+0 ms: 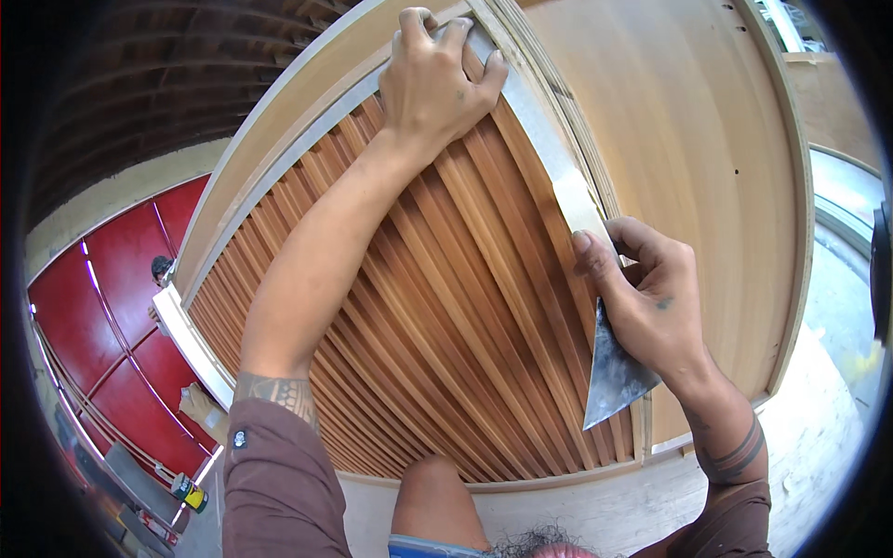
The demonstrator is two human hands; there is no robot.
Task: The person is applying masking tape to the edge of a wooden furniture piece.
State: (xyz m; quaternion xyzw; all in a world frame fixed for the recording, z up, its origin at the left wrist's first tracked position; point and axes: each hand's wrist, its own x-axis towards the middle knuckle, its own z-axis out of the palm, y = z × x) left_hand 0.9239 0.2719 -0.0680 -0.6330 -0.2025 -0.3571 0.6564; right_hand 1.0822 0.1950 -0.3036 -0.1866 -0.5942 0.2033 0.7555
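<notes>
Hands on upright ribbed wooden slat panel [446, 307]: left hand [435, 79] spread flat, pressing pale tape strip [558, 167] at panel's top corner; right hand [646, 298] closed round grey metal scraper blade [614, 377], thumb on strip w/ blade pointing down.

Left hand [435, 79] presses pale tape strip [567, 181] onto slatted wood panel [446, 316] at top corner. Right hand [646, 298] grips metal scraper [614, 377], thumb on tape.

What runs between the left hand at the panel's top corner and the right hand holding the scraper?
In the head view, a pale tape strip runs from the left hand to the right hand.
</notes>
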